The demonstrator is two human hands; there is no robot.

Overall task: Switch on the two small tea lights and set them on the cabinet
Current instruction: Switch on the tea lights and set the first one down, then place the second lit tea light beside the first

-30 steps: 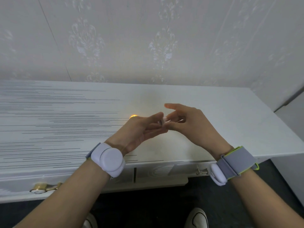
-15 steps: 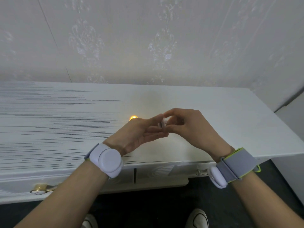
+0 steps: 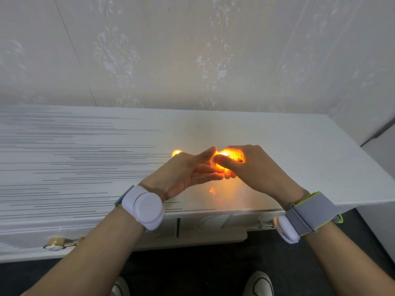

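Since half a second ago the tea light pinched between the two hands has come alight, throwing orange glow over the fingertips where before there was only a dull white shape; the hands themselves have barely shifted. Largest in front of me is the patterned wall [image 3: 192,50], pale and embossed, and below it the long white cabinet [image 3: 299,150] with thin dark streaks across its left half and a brass handle [image 3: 62,243] on the drawer front. Both forearms reach in over its front edge, each with a band at the wrist: a round white puck on the left wrist band [image 3: 143,207] and a grey, green-edged right wrist band [image 3: 310,214]. The left hand [image 3: 186,174] lies palm-up with its fingers narrowly spread, their tips closing on the held tea light [image 3: 223,155]; the right hand [image 3: 252,165] curls over it from above, thumb and forefinger gripping it just above the cabinet top. Behind the left hand's knuckles the lit tea light [image 3: 176,152] already sits glowing on the cabinet, near the hands, mostly hidden.
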